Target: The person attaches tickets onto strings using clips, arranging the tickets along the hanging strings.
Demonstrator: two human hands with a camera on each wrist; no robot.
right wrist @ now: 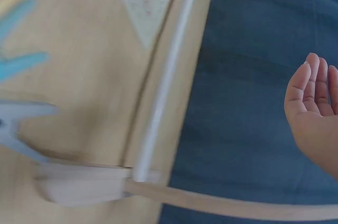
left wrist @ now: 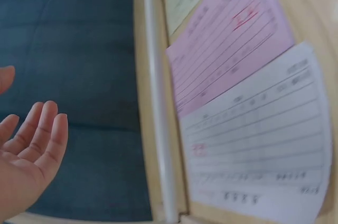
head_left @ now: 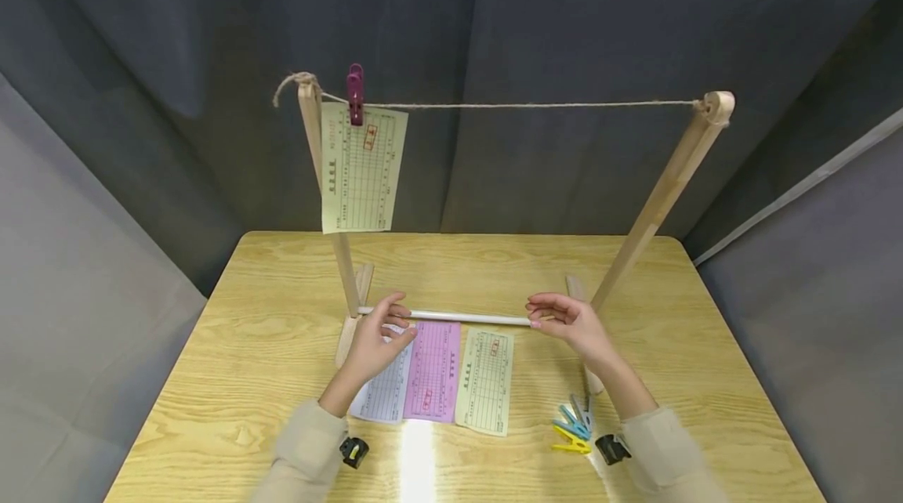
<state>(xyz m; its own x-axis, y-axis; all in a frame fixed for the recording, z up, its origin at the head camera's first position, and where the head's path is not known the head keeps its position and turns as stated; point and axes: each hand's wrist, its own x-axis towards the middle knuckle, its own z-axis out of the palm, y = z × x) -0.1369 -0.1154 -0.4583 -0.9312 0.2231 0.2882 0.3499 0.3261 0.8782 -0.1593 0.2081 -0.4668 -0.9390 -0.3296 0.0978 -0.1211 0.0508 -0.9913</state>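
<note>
My left hand [head_left: 384,334] hovers with relaxed fingers over the top of a white slip [head_left: 384,397], which lies beside a pink slip [head_left: 433,370] and a pale green slip [head_left: 487,381]. In the left wrist view the left hand [left wrist: 31,150] is empty, apart from the white rod [left wrist: 158,129] and the slips [left wrist: 259,145]. My right hand [head_left: 564,319] hangs by the right end of the white rod [head_left: 466,318], its fingers loose. The right hand [right wrist: 314,108] holds nothing in its wrist view.
A wooden frame stands on the table [head_left: 268,346], with a string [head_left: 529,105] stretched between its left post [head_left: 346,268] and right post [head_left: 663,197]. A maroon clip [head_left: 355,94] pins a pale green slip [head_left: 361,170] to the string. Several coloured clips [head_left: 574,428] lie front right.
</note>
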